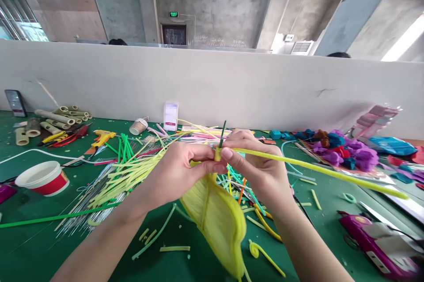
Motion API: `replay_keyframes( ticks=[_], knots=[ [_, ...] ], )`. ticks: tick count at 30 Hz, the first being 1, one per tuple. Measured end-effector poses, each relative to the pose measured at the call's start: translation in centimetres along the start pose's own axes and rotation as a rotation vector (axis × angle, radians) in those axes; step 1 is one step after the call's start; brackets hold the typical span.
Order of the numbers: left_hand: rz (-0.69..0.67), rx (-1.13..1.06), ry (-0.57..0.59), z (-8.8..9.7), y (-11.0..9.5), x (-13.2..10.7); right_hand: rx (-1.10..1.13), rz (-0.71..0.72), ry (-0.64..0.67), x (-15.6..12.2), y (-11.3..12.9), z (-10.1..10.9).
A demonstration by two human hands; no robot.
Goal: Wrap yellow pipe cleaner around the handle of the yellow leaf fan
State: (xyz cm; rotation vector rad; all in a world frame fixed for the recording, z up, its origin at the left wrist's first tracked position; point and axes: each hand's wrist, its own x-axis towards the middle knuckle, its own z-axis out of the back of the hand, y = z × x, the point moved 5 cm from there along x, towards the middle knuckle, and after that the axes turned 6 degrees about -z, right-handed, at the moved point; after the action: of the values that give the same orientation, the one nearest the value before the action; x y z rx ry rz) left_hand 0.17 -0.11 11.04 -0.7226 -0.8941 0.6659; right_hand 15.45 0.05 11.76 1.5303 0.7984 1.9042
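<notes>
Both my hands meet above a green table (29, 246). My left hand (179, 171) is closed, pinching the top of a yellow petal-shaped pipe-cleaner piece (218, 220) that hangs down toward me. My right hand (258, 163) is closed on a long yellow pipe cleaner (324, 171), which runs out to the right. Its near end is coiled around a thin dark green stem (222, 134) that sticks up between my fingertips.
Loose yellow and green pipe cleaners (132, 171) lie piled at the left. A red and white cup (43, 178), a yellow glue gun (101, 137), paper rolls (62, 116), purple and blue pompoms (347, 149) and a magenta tool (380, 238) lie around. A grey partition (212, 83) closes the back.
</notes>
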Motion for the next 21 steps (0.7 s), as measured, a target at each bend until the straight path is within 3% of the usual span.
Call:
replay_keyframes(
  ticks=[4, 9, 11, 21],
  knots=[
    [-0.034, 0.076, -0.008, -0.2, 0.2, 0.3, -0.058, -0.002, -0.054, 0.2, -0.7, 0.1],
    [-0.079, 0.301, -0.295, -0.2, -0.3, 0.3, -0.122, -0.009, -0.118, 0.3, -1.2, 0.3],
    [-0.092, 0.370, -0.343, -0.4, -0.4, 0.2, -0.123, -0.016, -0.123, 0.2, -1.1, 0.4],
    [-0.052, 0.140, -0.128, -0.2, 0.3, 0.2, 0.099, -0.125, 0.048, 0.7, -1.3, 0.2]
  ],
)
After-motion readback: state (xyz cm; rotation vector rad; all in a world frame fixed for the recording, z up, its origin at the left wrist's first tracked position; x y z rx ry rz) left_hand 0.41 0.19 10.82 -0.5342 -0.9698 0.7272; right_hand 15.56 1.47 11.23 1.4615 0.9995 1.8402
